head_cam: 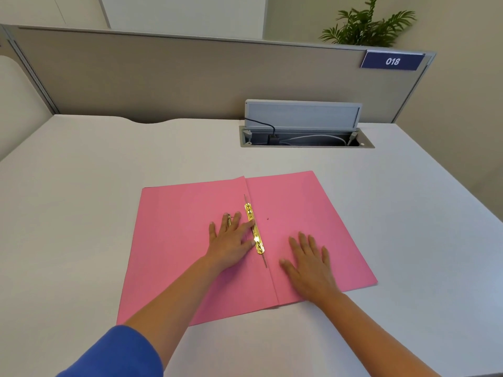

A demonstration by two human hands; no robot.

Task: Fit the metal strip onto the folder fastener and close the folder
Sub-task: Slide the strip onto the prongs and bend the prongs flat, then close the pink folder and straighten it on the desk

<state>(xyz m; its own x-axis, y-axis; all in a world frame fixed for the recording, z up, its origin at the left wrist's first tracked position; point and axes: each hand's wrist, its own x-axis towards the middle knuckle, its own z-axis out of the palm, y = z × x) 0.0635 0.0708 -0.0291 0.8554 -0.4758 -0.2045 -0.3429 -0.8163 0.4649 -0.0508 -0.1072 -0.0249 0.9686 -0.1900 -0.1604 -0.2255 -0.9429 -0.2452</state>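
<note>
left hand [231, 238] flat, palm down on left leaf of open pink folder [190, 268], fingers spread, index and thumb tips touching gold metal strip [254, 228] along centre crease. right hand [310, 261] flat on right leaf, fingers spread, holding nothing. folder near front edge of white desk [81, 172], bare surface all round. open cable hatch [304, 131] at far edge.
</note>
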